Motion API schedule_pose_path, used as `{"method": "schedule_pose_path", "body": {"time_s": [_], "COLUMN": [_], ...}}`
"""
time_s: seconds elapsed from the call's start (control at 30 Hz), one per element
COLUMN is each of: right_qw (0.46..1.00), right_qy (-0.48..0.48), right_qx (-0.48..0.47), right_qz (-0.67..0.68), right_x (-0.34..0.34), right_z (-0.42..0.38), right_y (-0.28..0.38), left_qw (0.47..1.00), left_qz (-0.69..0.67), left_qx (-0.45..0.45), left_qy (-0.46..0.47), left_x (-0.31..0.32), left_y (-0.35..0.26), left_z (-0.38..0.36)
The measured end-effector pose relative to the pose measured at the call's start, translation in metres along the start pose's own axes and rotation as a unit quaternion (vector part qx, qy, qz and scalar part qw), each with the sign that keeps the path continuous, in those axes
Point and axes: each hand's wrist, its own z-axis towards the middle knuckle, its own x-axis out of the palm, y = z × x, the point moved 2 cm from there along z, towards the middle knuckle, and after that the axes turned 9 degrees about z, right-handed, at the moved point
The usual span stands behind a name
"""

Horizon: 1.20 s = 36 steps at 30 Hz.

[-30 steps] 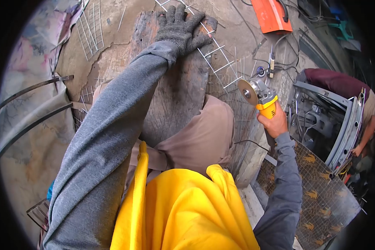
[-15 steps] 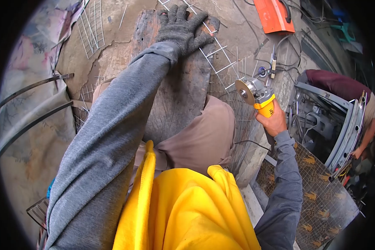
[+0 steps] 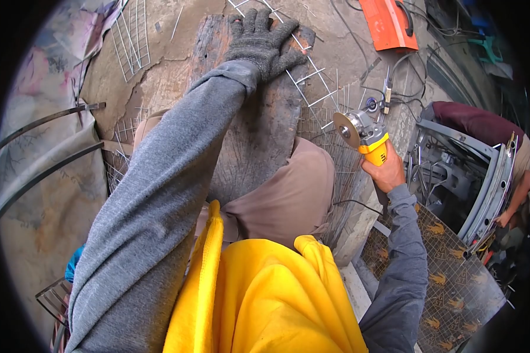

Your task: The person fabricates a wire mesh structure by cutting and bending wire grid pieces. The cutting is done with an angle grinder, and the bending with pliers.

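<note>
Two hands: both belonged to the person wearing the camera, one gloved and one bare.
Left hand: the left hand [image 3: 264, 40], in a dark grey knitted glove, lay palm down with fingers spread, pressing on the weathered dark wooden plank [image 3: 250, 126] and on the strip of thin welded wire mesh [image 3: 309, 79] that crossed the plank's far corner; it gripped nothing, only pinned.
Right hand: the bare right hand [image 3: 387, 172] was closed around the yellow body of the yellow-and-grey angle grinder [image 3: 368, 136].
Grinder: it was held in the air to the right of the plank, its round metal cutting disc [image 3: 346, 129] facing the plank and near the loose ends of the wire mesh (whether disc and wire touched could not be told).
Plank: it ran away from the person over the cracked concrete floor [image 3: 165, 70], its near end hidden behind the tan trouser knee [image 3: 288, 188].
Around: a second piece of white wire grid [image 3: 132, 35] lay at the far left, an orange metal box [image 3: 388, 23] at the far right.
Other person: someone in a maroon top [image 3: 483, 126] bent over a grey metal frame [image 3: 483, 176] at the right edge.
</note>
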Motion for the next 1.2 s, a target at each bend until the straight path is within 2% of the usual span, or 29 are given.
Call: {"method": "schedule_pose_path", "body": {"time_s": [0.3,0.5,0.67,1.07,1.2], "right_qw": [1.000,1.000,1.000,1.000,1.000], "right_qy": [-0.006,-0.002,-0.004,-0.007,-0.008], "right_qx": [-0.008,-0.010,-0.015,-0.010,-0.010], "right_qz": [0.010,0.006,0.006,0.011,0.003], "right_x": [0.001,0.002,0.002,0.005,0.005], "right_z": [0.001,0.000,0.000,-0.001,-0.001], "right_y": [0.002,0.001,0.001,0.003,0.006], "left_qw": [1.000,1.000,1.000,1.000,1.000], "left_qz": [0.029,0.007,-0.004,-0.019,-0.024], "left_qx": [-0.007,-0.005,-0.001,-0.006,-0.003], "left_qy": [0.002,0.017,-0.023,0.011,-0.007], "left_x": [-0.002,-0.002,0.006,-0.003,0.001], "left_y": [-0.002,-0.001,0.001,-0.001,0.000], "left_z": [0.001,-0.001,-0.001,0.000,-0.001]}}
